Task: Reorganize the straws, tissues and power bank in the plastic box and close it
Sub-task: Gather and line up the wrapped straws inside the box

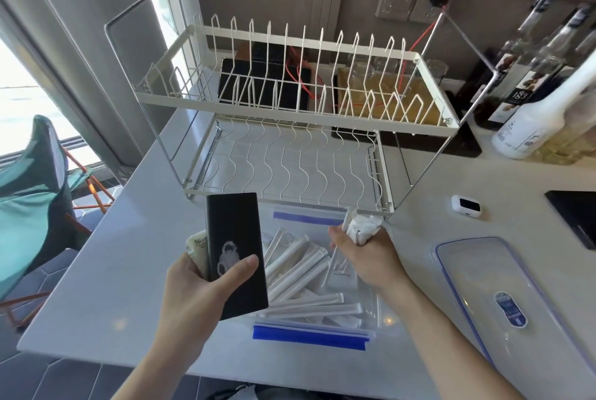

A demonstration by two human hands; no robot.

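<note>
You're standing at a white countertop (135, 257) by a window, with a two-tier wire dish rack (290, 116) straight ahead and a few bottles (532, 109) off to the right against the wall. Right below your hands sits the clear plastic box (380, 315), open, with blue clips at its near and far ends. Inside it there's a loose pile of paper-wrapped straws (303, 274) lying every which way. Your left hand (193, 296) is clamped on the black power bank (235, 254), thumb across its face next to a little white figure print, held upright-ish over the left side of the box. That same hand also has a pale packet (198, 249) tucked behind the power bank, can't really tell what it is. Your right hand (367, 257) is closed around a bunch of straws together with some crumpled white tissues (364, 227), hovering above the far right part of the box. The box's lid (503, 299) lies flat on the counter just to the right, apart from the box, sticker facing up. A small white case (466, 205) rests further back on the right.
</note>
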